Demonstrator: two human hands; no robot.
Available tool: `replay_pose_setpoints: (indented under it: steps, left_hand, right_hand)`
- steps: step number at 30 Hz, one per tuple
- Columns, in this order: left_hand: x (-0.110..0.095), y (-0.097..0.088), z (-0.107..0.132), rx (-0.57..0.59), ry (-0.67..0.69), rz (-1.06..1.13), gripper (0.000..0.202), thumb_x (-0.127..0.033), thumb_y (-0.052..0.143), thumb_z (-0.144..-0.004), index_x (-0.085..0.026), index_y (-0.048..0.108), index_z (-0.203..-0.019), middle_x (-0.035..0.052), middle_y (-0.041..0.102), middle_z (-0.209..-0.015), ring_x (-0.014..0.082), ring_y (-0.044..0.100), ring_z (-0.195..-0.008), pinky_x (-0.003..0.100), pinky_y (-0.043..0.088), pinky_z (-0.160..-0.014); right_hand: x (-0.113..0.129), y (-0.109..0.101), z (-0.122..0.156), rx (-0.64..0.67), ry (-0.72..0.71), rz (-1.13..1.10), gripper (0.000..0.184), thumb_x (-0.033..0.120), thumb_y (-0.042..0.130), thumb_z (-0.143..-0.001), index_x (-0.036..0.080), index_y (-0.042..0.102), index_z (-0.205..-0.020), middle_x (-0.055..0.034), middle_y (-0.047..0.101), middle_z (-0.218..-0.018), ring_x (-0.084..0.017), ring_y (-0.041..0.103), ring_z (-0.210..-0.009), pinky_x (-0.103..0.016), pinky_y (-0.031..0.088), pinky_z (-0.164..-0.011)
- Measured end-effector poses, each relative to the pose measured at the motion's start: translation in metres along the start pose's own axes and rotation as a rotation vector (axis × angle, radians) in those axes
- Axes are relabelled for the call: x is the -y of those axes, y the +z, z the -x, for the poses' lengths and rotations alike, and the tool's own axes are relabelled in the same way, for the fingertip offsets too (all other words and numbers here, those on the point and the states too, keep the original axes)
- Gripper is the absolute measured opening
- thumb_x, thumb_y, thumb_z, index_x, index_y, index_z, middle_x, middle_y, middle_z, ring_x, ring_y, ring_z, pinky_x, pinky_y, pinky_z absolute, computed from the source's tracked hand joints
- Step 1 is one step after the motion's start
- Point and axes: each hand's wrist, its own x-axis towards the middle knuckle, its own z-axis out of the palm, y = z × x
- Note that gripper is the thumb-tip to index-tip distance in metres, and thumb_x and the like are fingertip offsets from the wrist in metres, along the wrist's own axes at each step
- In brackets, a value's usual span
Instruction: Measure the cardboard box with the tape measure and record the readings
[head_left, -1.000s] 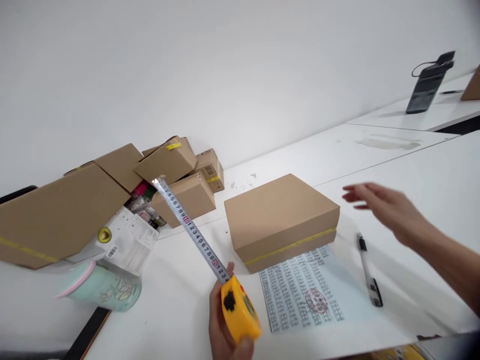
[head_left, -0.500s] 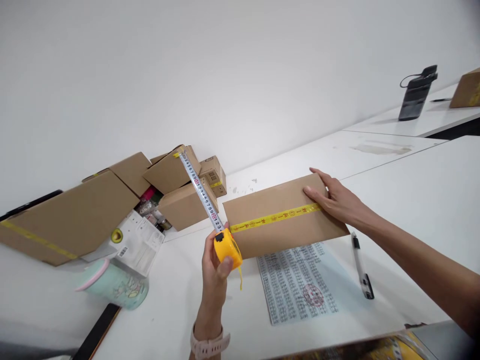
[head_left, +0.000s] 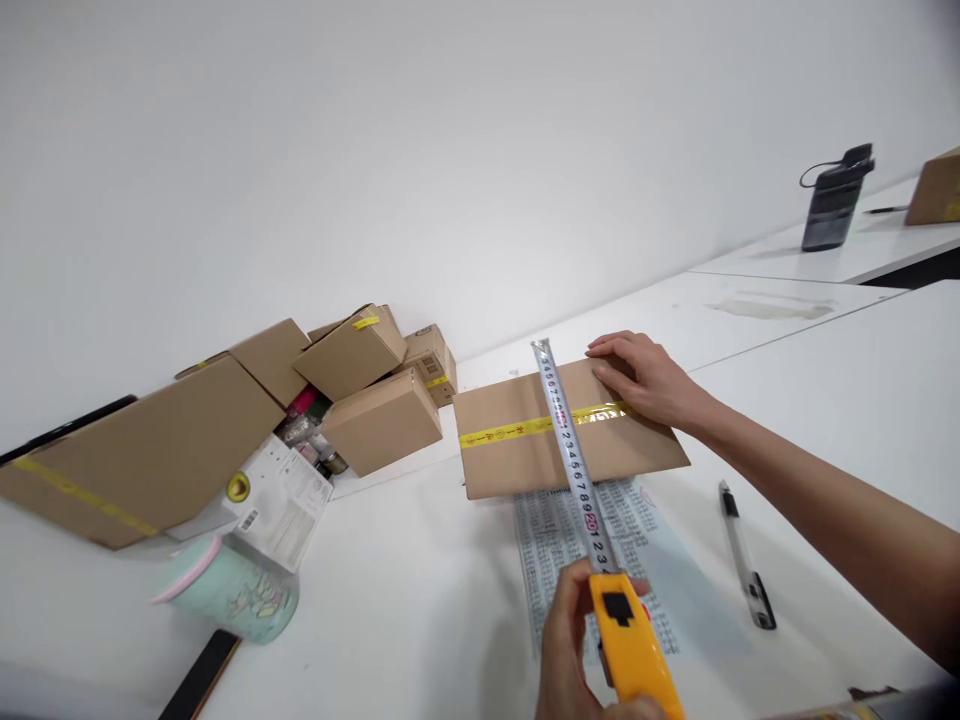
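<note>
My left hand [head_left: 570, 650] is closed around a yellow tape measure [head_left: 634, 640] at the bottom of the view. Its metal blade [head_left: 574, 465] is pulled out and runs up across a brown cardboard box [head_left: 510, 465], its end reaching just past the far edge. Yellow printed packing tape [head_left: 510, 432] crosses the face of the box. My right hand [head_left: 645, 375] grips the box's far right corner, thumb on the face and fingers over the edge. Under the box and blade lies a printed sheet [head_left: 555, 560], partly covered.
Several cardboard boxes [head_left: 382, 420] are piled at the left against the wall. Near them stand a white package [head_left: 281, 500] and a mint cup [head_left: 255, 600] with a pink rim. A pen [head_left: 746, 555] lies right of the sheet. A dark bottle [head_left: 834, 205] stands at the back right.
My left hand has moved right and nearer with the tape measure, bringing the blade from beside the box to across it. My right hand still holds the box, which is tilted differently.
</note>
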Motion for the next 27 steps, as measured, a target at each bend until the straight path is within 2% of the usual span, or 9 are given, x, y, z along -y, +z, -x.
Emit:
replay_pose_setpoints:
  steps: [2,6,11,13,16,19,21,24,27]
  left_hand:
    - [0.004,0.003,-0.003,0.015,-0.025,-0.017,0.094,-0.057,0.086,-0.049,-0.021,0.05,-0.128,0.0147,0.062,-0.125,0.0378,0.052,-0.119,0.042,0.041,-0.1]
    - [0.006,0.005,-0.01,0.03,-0.033,-0.025,0.088,-0.061,0.086,-0.046,-0.02,0.056,-0.118,0.0157,0.063,-0.122,0.0408,0.049,-0.123,0.044,0.04,-0.101]
    - [0.026,0.005,-0.01,-0.017,-0.027,0.036,0.101,-0.064,0.083,-0.049,-0.02,0.044,-0.131,0.0188,0.062,-0.125,0.0385,0.051,-0.121,0.043,0.039,-0.1]
    - [0.03,0.006,-0.009,-0.019,-0.041,0.046,0.101,-0.056,0.084,-0.05,-0.02,0.04,-0.134,0.0182,0.061,-0.127,0.0376,0.05,-0.123,0.042,0.038,-0.101]
    - [0.027,0.006,-0.008,0.005,-0.077,0.052,0.093,-0.037,0.083,-0.052,-0.019,0.041,-0.133,0.0159,0.061,-0.127,0.0357,0.05,-0.121,0.04,0.039,-0.101]
    - [0.019,0.009,-0.008,0.013,-0.153,0.014,0.084,-0.017,0.074,-0.05,-0.019,0.046,-0.129,0.0122,0.061,-0.127,0.0333,0.05,-0.12,0.037,0.041,-0.098]
    - [0.017,0.011,-0.008,-0.004,-0.197,-0.01,0.087,-0.008,0.067,-0.047,-0.019,0.046,-0.13,0.0101,0.061,-0.128,0.0322,0.049,-0.122,0.036,0.042,-0.097]
    - [0.022,0.014,-0.009,-0.028,-0.198,-0.031,0.092,-0.005,0.064,-0.046,-0.017,0.042,-0.134,0.0102,0.06,-0.13,0.0314,0.049,-0.121,0.036,0.043,-0.097]
    - [0.03,0.016,-0.011,-0.019,-0.143,-0.067,0.091,-0.008,0.066,-0.047,-0.015,0.042,-0.135,0.0119,0.059,-0.13,0.0318,0.051,-0.119,0.038,0.042,-0.1]
  right_hand:
    - [0.002,0.003,-0.001,0.011,-0.073,0.082,0.029,0.033,0.039,-0.094,0.027,0.062,-0.112,-0.0076,0.065,-0.116,-0.03,0.054,-0.107,-0.051,0.038,-0.094]
    - [0.006,0.006,-0.001,0.039,-0.101,0.224,0.042,0.028,0.03,-0.097,0.033,0.054,-0.132,-0.009,0.063,-0.108,-0.03,0.052,-0.1,-0.051,0.036,-0.09]
    - [0.006,0.007,-0.001,0.081,-0.147,0.297,0.051,0.022,0.028,-0.096,0.042,0.05,-0.138,-0.0097,0.06,-0.108,-0.029,0.05,-0.096,-0.052,0.033,-0.088]
    - [0.005,0.007,-0.002,0.086,-0.159,0.315,0.054,0.02,0.029,-0.095,0.044,0.051,-0.138,-0.0097,0.059,-0.109,-0.03,0.05,-0.097,-0.052,0.032,-0.088]
    - [0.004,0.008,-0.002,0.09,-0.176,0.342,0.056,0.018,0.031,-0.094,0.045,0.05,-0.139,-0.01,0.058,-0.109,-0.03,0.05,-0.099,-0.052,0.032,-0.088]
    - [0.003,0.009,-0.003,0.097,-0.18,0.363,0.056,0.017,0.03,-0.094,0.043,0.051,-0.139,-0.01,0.058,-0.111,-0.03,0.049,-0.101,-0.051,0.032,-0.088]
    - [0.003,0.009,-0.002,0.103,-0.175,0.378,0.055,0.016,0.029,-0.095,0.041,0.054,-0.137,-0.01,0.057,-0.112,-0.029,0.049,-0.101,-0.05,0.032,-0.088]
    - [0.004,0.008,-0.002,0.109,-0.172,0.391,0.054,0.015,0.028,-0.095,0.039,0.059,-0.132,-0.0104,0.057,-0.114,-0.029,0.049,-0.101,-0.05,0.032,-0.088]
    - [0.005,0.008,-0.001,0.111,-0.17,0.386,0.052,0.017,0.028,-0.097,0.039,0.06,-0.131,-0.0106,0.057,-0.114,-0.029,0.048,-0.102,-0.05,0.031,-0.088]
